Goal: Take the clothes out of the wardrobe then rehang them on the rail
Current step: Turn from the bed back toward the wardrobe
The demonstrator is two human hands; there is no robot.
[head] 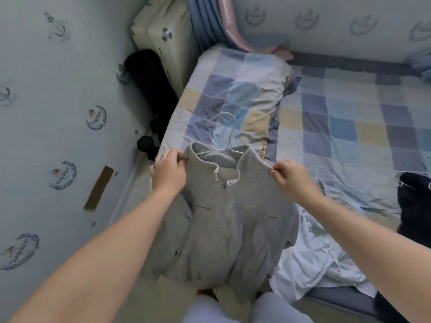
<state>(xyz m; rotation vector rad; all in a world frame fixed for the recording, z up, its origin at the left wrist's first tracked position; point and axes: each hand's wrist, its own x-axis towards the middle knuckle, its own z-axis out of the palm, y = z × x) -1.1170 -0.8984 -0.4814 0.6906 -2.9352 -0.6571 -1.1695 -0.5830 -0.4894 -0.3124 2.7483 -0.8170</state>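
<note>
Each grip is pinched shut on a shoulder of the grey jacket (224, 217): the left hand (169, 173) on one, the right hand (292, 177) on the other. Between the grips the collar gapes, and the white hanger (227, 134) pokes out beyond it over the bed (349, 117). The hanger looks loosely seated; a lift by the cloth alone may let it slide out or tilt off one shoulder.
</note>
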